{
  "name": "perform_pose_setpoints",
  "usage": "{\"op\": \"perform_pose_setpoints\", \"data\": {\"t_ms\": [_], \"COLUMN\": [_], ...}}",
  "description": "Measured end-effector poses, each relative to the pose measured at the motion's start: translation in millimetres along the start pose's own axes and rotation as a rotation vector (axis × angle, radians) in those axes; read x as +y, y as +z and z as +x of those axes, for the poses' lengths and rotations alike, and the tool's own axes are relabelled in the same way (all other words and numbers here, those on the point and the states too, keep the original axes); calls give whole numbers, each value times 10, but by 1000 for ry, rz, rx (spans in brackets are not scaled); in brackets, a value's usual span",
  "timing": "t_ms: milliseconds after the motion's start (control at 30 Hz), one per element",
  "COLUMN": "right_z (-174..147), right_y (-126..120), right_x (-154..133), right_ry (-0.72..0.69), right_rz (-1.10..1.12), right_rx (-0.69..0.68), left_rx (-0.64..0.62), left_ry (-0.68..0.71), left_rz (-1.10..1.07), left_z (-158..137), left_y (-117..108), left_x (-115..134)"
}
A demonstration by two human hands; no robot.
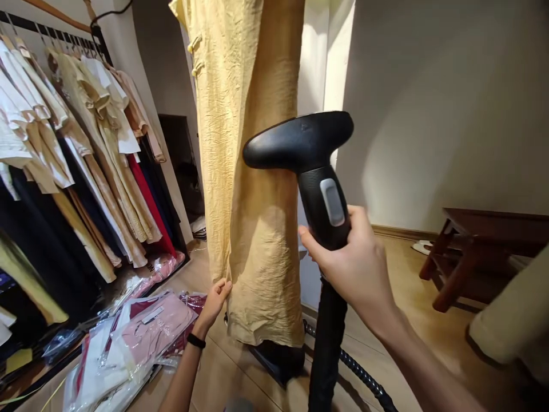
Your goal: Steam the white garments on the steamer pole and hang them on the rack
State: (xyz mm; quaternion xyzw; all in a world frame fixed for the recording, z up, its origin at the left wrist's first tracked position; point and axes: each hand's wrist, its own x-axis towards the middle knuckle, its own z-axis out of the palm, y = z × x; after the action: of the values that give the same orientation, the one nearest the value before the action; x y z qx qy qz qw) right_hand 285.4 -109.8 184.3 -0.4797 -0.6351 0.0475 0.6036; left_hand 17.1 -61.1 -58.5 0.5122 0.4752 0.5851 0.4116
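Note:
A long yellow dress (266, 246) with crinkled cloth hangs in the middle of the head view, its upper end outside the picture. My left hand (215, 298) is closed, pinching the edge of the dress near the lower hem. In my right hand (360, 263) is a black garment steamer head (300, 140), gripped by its handle below a grey button. The steamer head is held up in front of the dress; whether it touches the cloth I cannot tell. A dark sleeved hose (328, 343) runs down from the handle.
A rack of clothes (98, 114) stands at left, with plastic-wrapped garments (146, 337) on the floor below. The steamer's black base (278, 360) sits under the dress, with a ribbed hose (364, 377) beside it. At right are a wooden bench (493, 240) and a beige rounded object (506, 320).

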Motion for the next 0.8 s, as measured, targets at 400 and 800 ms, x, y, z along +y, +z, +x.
{"op": "perform_pose_setpoints", "data": {"t_ms": [400,800], "right_z": [-688,-1428], "right_y": [553,751], "right_x": [542,869], "right_ry": [194,408], "right_rz": [-75,-18], "right_rx": [-264,-367], "left_rx": [-200,-151], "left_ry": [-118,-111], "left_rz": [-375,-482], "left_z": [-16,20], "left_y": [49,223], "left_x": [-264,-200]}}
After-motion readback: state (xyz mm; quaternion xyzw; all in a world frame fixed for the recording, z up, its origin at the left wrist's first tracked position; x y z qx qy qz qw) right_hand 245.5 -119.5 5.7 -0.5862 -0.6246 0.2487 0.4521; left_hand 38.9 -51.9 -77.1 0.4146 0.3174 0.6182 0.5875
